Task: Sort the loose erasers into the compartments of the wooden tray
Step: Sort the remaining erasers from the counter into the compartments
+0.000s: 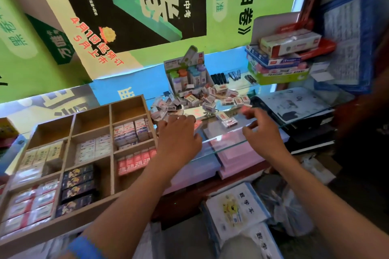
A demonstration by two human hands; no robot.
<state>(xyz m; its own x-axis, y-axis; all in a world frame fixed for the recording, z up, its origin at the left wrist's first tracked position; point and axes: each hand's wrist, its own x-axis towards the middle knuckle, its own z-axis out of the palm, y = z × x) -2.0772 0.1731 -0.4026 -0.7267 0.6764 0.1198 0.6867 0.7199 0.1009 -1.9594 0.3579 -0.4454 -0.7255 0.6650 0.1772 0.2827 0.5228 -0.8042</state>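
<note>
- The left hand (179, 132) lies knuckles-up at the near edge of the loose erasers (202, 95) heaped mid-frame on the glass desk (227, 143); an eraser (197, 126) pokes out under its fingers.
- The right hand (261, 130) pinches something small and pink; it is blurred.
- Better to gather matching wrappers first, then carry them left to the wooden tray (69, 218), matching the sorts already filed.

Both hands are out over the glass counter (227, 147), left hand (179, 134) gripping erasers (197, 125) next to the wooden tray (71, 124), right hand (263, 130) pinching one by the loose pile (202, 99).
</note>
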